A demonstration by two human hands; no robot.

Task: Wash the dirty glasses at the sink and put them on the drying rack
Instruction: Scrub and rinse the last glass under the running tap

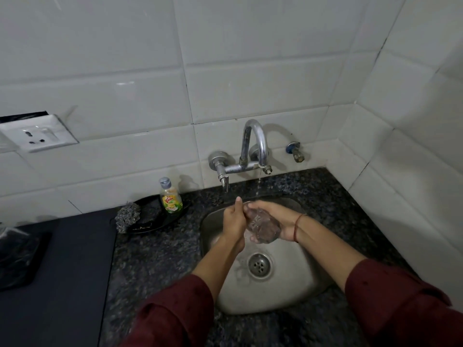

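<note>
Head view: a clear drinking glass (263,226) lies on its side in the air over the steel sink (295,284), above and behind the drain (259,265). The right hand (278,219) cradles it from the far side, fingers curled round its body. The left hand (234,221) closes on its left end with the thumb upright. The left fingers are hidden behind the palm, so it cannot be told whether they reach inside the glass. The glass itself is blurred and transparent, and its rim and base are hard to separate. A thin trickle of water (258,186) falls from the wall faucet (253,146) just behind the hands. A red thread band (297,226) circles the right wrist, and both maroon sleeves are cut off at the lower edge. On the speckled granite tabletop (155,259) left of the sink, a dish soap bottle (171,196) and a steel scrubber (127,216) sit on a black dish (152,219). A dark object (15,256) at the far left edge is cropped and cannot be identified.
</note>
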